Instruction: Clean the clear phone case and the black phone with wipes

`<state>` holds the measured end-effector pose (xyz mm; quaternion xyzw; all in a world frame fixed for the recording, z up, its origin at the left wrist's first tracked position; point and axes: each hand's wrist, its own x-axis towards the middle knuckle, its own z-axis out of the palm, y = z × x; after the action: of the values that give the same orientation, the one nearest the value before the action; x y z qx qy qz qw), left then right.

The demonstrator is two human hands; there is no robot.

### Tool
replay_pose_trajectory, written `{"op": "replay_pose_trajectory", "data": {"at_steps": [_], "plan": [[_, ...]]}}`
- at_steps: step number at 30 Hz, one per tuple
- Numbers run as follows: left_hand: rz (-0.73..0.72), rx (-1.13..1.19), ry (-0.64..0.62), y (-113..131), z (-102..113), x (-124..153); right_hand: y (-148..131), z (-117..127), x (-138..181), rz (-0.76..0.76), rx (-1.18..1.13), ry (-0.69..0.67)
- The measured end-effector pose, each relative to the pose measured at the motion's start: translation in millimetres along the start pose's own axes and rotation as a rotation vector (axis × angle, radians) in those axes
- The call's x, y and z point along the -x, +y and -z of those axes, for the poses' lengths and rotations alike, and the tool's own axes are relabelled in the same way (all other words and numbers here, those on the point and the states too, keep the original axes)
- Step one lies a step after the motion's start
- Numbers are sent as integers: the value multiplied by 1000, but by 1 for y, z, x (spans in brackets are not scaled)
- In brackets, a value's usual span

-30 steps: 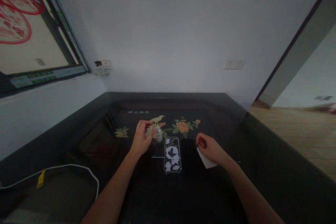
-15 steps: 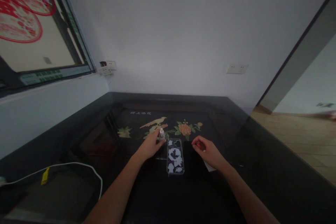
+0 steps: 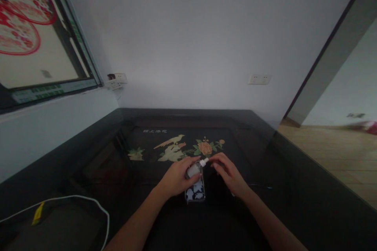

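My left hand (image 3: 176,176) is closed round a small clear bottle (image 3: 194,169), held tilted with its white tip pointing right. My right hand (image 3: 228,172) reaches to that tip, its fingers pinched at the small white cap (image 3: 205,161). Below the bottle, a clear phone case (image 3: 196,193) with a black-and-white flower pattern lies flat on the dark table (image 3: 165,219). A black phone (image 3: 214,188) lies just right of the case, partly under my right hand.
The table top bears a painted bird and flower design (image 3: 179,149). A white cable (image 3: 73,200) with a yellow tag curls at the near left. Wall sockets (image 3: 114,80) sit by the window; a doorway with wooden floor (image 3: 332,153) opens on the right.
My left hand has lifted the bottle from the table and carried it right, over the case. My right hand has moved up and left to the bottle's tip.
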<state>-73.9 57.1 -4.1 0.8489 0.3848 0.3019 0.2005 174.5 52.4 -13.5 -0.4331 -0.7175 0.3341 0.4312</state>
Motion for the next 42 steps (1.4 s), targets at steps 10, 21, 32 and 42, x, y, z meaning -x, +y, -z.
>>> {"op": "replay_pose_trajectory", "data": {"at_steps": [10, 21, 32, 42], "plan": [[-37, -25, -49, 5, -4, -1, 4, -6, 3, -141, -199, -217], [-2, -179, -154, 9, -6, -2, 6, -11, 2, -129, -251, -144], [6, -100, -151, 9, -6, -1, 1, -6, 2, -40, -109, -82], [-8, -62, -160, 9, -6, -1, 0, -4, 1, -100, -104, -123]]}}
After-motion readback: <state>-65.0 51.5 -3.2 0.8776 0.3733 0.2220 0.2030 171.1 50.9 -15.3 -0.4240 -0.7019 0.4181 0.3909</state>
